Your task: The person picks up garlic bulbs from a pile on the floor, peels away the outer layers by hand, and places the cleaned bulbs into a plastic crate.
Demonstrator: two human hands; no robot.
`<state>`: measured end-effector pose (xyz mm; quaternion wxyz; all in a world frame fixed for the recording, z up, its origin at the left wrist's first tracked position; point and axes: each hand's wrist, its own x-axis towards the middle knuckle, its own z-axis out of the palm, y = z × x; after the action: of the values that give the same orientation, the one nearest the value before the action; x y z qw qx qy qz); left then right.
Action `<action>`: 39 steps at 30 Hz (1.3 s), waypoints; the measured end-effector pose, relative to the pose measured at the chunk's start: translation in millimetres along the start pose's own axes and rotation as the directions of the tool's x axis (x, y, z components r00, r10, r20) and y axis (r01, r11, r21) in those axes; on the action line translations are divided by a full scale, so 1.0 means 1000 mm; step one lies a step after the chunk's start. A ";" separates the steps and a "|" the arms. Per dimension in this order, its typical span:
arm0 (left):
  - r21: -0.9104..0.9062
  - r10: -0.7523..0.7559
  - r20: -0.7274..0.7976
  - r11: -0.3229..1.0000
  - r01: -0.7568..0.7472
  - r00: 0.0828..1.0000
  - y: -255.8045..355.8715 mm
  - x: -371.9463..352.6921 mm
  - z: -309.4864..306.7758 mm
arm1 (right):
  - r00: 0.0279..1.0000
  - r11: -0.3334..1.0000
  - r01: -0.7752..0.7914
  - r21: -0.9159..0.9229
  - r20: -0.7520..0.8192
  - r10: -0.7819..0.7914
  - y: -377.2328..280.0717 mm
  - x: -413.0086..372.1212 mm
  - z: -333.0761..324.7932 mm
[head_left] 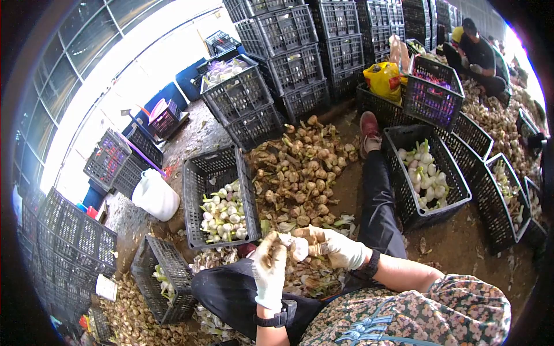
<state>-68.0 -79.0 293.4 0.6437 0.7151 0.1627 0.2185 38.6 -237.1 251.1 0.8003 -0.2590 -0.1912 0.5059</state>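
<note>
A pale garlic bulb (298,248) is between my two gloved hands, above my lap. My left hand (269,270), in a soiled white glove, has its fingers closed around the stem side of the bulb. From the other side, my right hand (339,248) grips the bulb between bent fingers and thumb; its glove tips are brown with dirt. Beyond them lies a heap of unpeeled garlic (306,173) on the ground. Cleaned bulbs fill part of a black crate (249,216) to the left and another black crate (456,167) to the right.
Tall stacks of black crates (288,55) stand behind the heap. A white plastic jug (156,195) sits at left, near a tilted crate (173,277). A yellow bag (382,79) rests in a crate. Another person (478,57) sits among garlic at far right.
</note>
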 end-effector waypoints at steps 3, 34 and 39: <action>-0.076 -0.091 0.134 0.992 0.102 0.987 -0.001 -0.005 0.009 | 0.999 0.946 0.030 -0.324 -0.025 -0.040 0.001 0.003 -0.018; 0.076 0.138 -0.291 0.990 -0.121 0.947 -0.022 -0.014 0.012 | 0.972 0.963 0.038 -0.266 -0.214 -0.097 0.000 0.002 -0.001; -0.028 0.087 -0.390 0.994 -0.106 0.917 -0.037 -0.011 0.011 | 0.954 0.728 0.241 -0.642 0.019 -0.299 -0.006 0.003 -0.003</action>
<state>-69.8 -89.1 254.4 0.6044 0.6489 0.2461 0.3912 46.0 -237.1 252.2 0.7368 -0.5058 -0.3526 0.2775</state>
